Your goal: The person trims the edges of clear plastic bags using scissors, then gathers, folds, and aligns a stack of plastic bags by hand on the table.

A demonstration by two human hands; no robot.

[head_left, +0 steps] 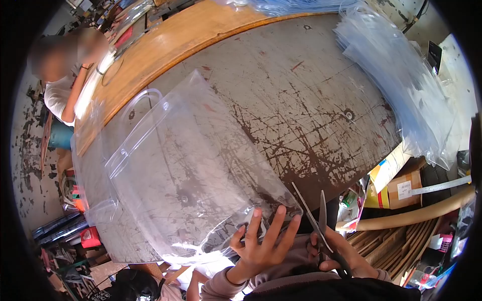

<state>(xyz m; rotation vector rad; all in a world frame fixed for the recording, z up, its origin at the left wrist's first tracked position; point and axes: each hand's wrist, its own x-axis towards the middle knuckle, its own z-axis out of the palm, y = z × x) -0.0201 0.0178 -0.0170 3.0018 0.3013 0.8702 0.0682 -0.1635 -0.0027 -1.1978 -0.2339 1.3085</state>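
A clear plastic bag (196,145) with a looped handle lies across the worn table, its near edge by my body. My left hand (266,243) rests on the bag's near right corner with its fingers spread; the thumb's side is partly unclear. Just right of it, my right hand (346,251) grips a pair of scissors (323,213) by the handles. The scissor blades are parted and point away from me, beside the bag's corner and apart from my left fingers.
A stack of clear plastic sheets (396,80) lies along the table's right side, overhanging the edge. Wooden planking (175,40) runs along the far side. Another person (60,95) sits at the far left. Cardboard boxes (404,190) stand below on the right.
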